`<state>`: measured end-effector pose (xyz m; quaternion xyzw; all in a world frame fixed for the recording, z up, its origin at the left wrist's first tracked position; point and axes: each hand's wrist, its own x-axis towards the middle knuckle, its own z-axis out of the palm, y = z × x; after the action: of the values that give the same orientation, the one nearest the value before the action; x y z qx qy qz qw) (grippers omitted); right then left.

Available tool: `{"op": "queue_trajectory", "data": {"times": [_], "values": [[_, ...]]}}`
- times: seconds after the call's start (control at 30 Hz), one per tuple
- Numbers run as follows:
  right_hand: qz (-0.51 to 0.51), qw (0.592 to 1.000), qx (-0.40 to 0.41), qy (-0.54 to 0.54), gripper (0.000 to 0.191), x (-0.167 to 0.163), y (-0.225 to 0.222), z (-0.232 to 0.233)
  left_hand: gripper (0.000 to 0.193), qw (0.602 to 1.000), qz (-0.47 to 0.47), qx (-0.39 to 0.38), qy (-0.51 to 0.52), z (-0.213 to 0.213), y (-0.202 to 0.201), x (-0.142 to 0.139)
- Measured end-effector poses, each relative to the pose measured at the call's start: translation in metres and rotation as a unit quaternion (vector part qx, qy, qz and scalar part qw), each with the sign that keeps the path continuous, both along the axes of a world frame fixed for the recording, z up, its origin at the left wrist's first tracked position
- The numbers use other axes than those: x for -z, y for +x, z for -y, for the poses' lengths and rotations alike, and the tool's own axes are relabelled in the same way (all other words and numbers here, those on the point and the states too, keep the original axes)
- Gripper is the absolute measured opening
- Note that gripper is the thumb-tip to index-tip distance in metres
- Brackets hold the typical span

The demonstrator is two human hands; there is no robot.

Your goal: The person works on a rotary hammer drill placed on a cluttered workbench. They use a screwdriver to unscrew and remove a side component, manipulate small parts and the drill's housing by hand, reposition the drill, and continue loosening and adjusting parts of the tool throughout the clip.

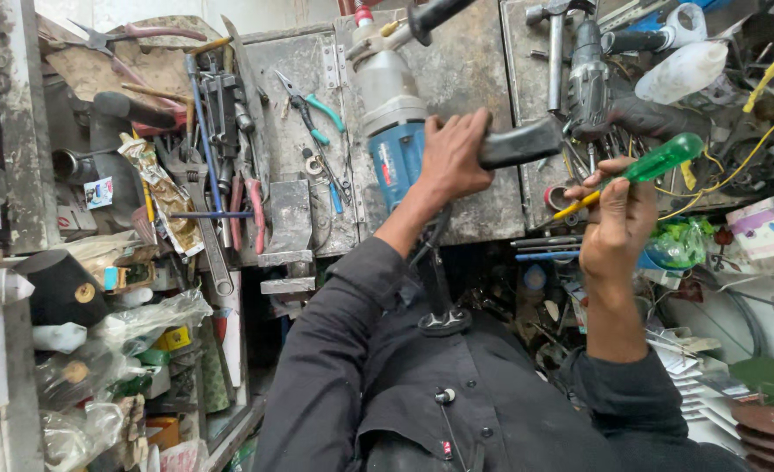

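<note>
- Cluttered workshop desk (474,79), grey metal top, tools all over it.
- Left hand (452,162) wrapped tight around the black rear handle (518,144) of a blue-and-grey power drill (391,122); fingers curled shut on the grip.
- Drill body lies just left of that hand, nose pointing away up the desk, black side handle (435,16) sticking out at the top.
- Black power cord (439,280) runs from the handle end down over the dark sleeves.
- Right hand (618,218) just right of the drill handle, apart from it, fingers closed around a green-handled screwdriver (653,164); green handle sticks up right, yellow part of it shows below the fingers.
- Further out: teal-handled pliers (317,114) left of the drill, wrenches (208,175) far left, hammer (555,44) above the right hand.
</note>
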<state>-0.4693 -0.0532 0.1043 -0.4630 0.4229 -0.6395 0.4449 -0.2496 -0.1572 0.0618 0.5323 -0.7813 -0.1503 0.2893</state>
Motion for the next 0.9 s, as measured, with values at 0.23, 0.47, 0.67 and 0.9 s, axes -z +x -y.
{"op": "queue_trajectory", "data": {"times": [0.23, 0.47, 0.67, 0.9], "values": [[-0.09, 0.995, 0.041, -0.013, 0.033, -0.025, -0.017, -0.021, 0.051, 0.98, -0.18, -0.022, -0.087, -0.037, 0.043, -0.035], [-0.112, 0.992, 0.06, 0.002, 0.036, -0.034, -0.011, 0.011, 0.048, 0.925, -0.362, -0.086, -0.076, -0.016, 0.057, -0.051], [-0.12, 0.99, 0.066, -0.017, 0.03, -0.027, 0.021, 0.035, 0.04, 0.894, -0.445, -0.013, -0.055, 0.018, 0.058, -0.035], [-0.102, 0.992, 0.061, -0.03, 0.033, -0.02, 0.012, 0.054, 0.04, 0.883, -0.462, 0.009, -0.083, 0.037, 0.051, -0.014]]}}
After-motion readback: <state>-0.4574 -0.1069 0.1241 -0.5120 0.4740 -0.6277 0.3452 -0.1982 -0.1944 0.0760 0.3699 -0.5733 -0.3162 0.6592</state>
